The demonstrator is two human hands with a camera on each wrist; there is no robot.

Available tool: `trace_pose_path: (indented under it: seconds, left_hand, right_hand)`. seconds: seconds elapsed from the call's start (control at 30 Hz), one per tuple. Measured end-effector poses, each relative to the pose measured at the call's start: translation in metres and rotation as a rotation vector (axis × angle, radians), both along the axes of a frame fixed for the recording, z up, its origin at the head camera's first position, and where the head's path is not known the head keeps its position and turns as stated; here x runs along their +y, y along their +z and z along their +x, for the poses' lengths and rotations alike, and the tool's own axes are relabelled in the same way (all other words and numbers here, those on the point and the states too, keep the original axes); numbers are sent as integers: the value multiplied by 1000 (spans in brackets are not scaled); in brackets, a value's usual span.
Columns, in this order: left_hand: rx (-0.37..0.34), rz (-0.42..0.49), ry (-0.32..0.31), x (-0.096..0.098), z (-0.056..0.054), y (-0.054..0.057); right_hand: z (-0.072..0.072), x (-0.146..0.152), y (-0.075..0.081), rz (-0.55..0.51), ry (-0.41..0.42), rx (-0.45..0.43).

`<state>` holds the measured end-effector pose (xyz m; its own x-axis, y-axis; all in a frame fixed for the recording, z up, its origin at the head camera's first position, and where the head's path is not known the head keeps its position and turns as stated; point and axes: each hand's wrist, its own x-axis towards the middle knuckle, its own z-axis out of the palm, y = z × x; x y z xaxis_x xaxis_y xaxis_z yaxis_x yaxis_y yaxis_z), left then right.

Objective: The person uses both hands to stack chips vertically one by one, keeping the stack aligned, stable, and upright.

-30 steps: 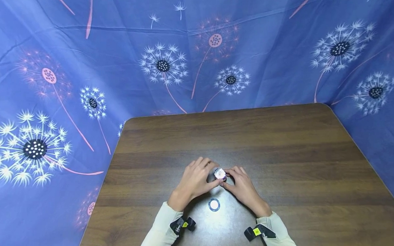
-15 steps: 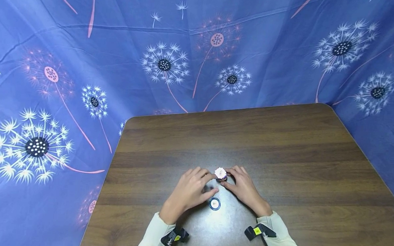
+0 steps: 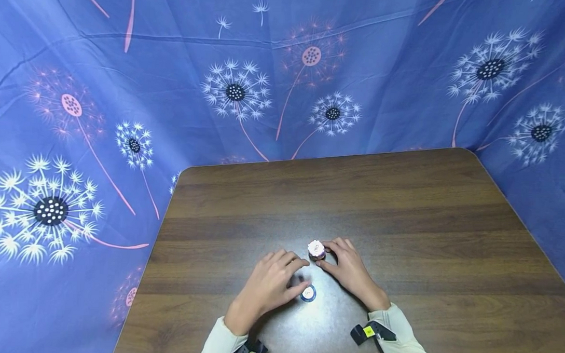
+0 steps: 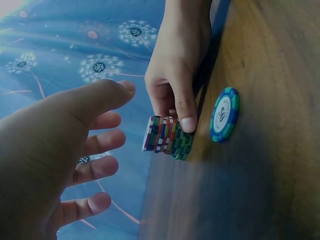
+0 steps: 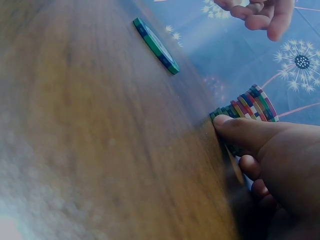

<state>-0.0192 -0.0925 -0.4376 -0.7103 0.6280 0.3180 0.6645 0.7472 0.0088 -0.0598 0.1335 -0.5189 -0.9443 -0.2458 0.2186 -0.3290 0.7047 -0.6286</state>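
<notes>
A stack of poker chips (image 3: 316, 249) stands on the table, green chips at its base, red and mixed ones above and a pale face on top. My right hand (image 3: 351, 271) holds the lower part of the stack between thumb and fingers. In the right wrist view the thumb (image 5: 223, 120) presses the green chips. My left hand (image 3: 269, 282) is off the stack, its fingers apart and slightly bent, with nothing in them. A single blue and green chip (image 4: 225, 115) with a white centre lies flat on the table, close by the left thumb; contact cannot be told.
The brown wooden table (image 3: 402, 217) reaches back to a blue cloth (image 3: 384, 71) with dandelion prints, which hangs behind and at the sides. A black strap with a camera (image 3: 372, 333) sits on each wrist. Light glares on the tabletop near the single chip.
My left hand has let go of the stack and drawn back toward the body, down to beside the single chip. The right hand has stayed at the stack.
</notes>
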Motion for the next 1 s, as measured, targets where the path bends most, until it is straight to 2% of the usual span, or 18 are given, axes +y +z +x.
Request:
trace_pose_path:
  seconds: [0.3, 0.7, 1.0]
  left_hand:
    - [-20, 12, 9, -2, 9, -7]
    - [-77, 10, 74, 2, 20, -12]
    - [-138, -24, 84, 5, 27, -26]
  right_hand:
    - [1, -1, 0, 2, -5, 16]
    - [-1, -1, 0, -4, -12, 10]
    - [3, 1, -1, 3, -16, -2]
